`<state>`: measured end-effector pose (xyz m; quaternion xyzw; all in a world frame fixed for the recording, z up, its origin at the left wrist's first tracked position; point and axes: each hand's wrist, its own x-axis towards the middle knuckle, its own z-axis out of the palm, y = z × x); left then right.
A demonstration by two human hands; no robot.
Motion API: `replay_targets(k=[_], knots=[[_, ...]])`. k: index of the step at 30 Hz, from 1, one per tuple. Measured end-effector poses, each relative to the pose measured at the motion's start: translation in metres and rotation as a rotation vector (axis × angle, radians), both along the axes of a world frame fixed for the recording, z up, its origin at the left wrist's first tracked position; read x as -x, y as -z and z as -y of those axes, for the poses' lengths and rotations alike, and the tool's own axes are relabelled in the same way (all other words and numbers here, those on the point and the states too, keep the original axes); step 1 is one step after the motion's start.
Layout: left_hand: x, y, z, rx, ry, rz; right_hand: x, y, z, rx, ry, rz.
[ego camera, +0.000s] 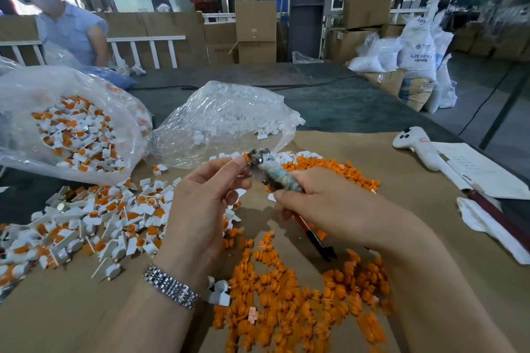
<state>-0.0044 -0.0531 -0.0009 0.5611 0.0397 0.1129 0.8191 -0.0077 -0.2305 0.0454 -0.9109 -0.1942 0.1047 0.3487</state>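
Observation:
My left hand (206, 198) pinches a small white and orange part (242, 157) between thumb and fingertips, held up to the metal jaws of a pair of pliers (265, 170). My right hand (321, 200) grips the pliers' cloth-wrapped handle; a red and black handle end (318, 241) sticks out below it. Both hands meet above brown paper (372, 152) at the table's middle. Loose orange parts (286, 295) lie beneath and in front of my hands. Assembled white and orange pieces (94, 223) are heaped at the left.
An open clear bag of assembled pieces (71, 135) lies at the far left, and a bag of white parts (229, 114) behind my hands. A white controller (415, 146), papers (481, 169) and a red rod (499, 218) lie at the right. A masked person (63, 14) sits back left.

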Motion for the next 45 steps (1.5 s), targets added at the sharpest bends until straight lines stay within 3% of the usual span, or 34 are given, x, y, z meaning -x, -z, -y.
replay_targets(k=[20,25,28,31,36,42,44,45], knots=[[0.000,0.006,-0.001,-0.039,-0.071,-0.034,-0.007,0.025,-0.026,0.178,0.104,0.311],[0.000,0.003,-0.003,-0.027,-0.016,-0.046,-0.008,0.023,-0.020,0.159,0.104,0.276],[0.002,0.002,-0.005,-0.090,-0.025,-0.012,-0.009,0.020,-0.012,0.081,0.069,0.168],[0.004,0.002,-0.005,-0.160,-0.025,0.018,-0.018,0.021,0.002,0.106,0.121,0.182],[0.005,0.000,-0.005,-0.187,-0.006,0.006,-0.035,0.035,0.014,0.325,0.280,0.219],[0.007,-0.001,-0.003,-0.231,-0.012,0.008,-0.041,0.054,0.007,0.620,0.303,0.186],[0.007,0.000,-0.002,-0.292,-0.037,0.017,-0.039,0.048,0.004,0.521,0.300,0.276],[0.007,0.001,-0.001,-0.335,-0.053,0.023,-0.037,0.043,0.001,0.366,0.278,0.323]])
